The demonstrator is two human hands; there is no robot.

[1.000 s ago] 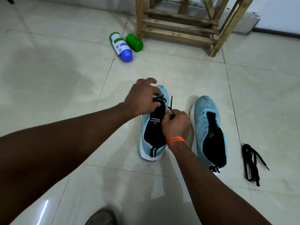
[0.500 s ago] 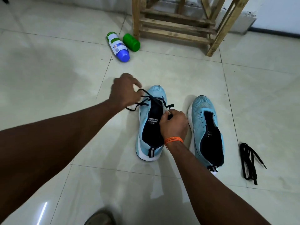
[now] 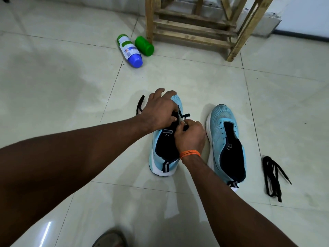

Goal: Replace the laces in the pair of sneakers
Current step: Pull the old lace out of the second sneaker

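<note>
On pale floor tiles (image 3: 71,86) at centre frame, worked sneaker (image 3: 164,150) sits toe toward 12 o'clock; second sneaker (image 3: 226,139) just beside it at 3 o'clock, parallel, no lace in its eyelets; both light blue with dark lining.

Left hand (image 3: 158,111) covers the worked sneaker's eyelet area, thumb and curled fingers pinching the threaded lace (image 3: 139,104), two fingers stretched over the toe; right hand (image 3: 191,134) curled, pinching the same lace's end by the tongue; hands touching; orange band (image 3: 190,153) on the right wrist. A lace loop sticks out at 10 o'clock of the left hand. Both forearms cross the lower frame and hide the tiles under them.

Loose lace (image 3: 272,177) bunched on tile at 4 o'clock, apart from the second sneaker. Bottle (image 3: 130,50) lying at 11 o'clock, blue cap toward the shoes; green canister (image 3: 144,46) just beside it; wooden frame (image 3: 192,29) at 12 o'clock, well apart from the shoes; wall (image 3: 302,13) behind at 1 o'clock. Sandal (image 3: 110,237) cut by the 6 o'clock edge. Broad tile stretch at 9 to 10 o'clock.

Count: two sneakers; two laces; two hands; one bottle; one canister; one frame.
</note>
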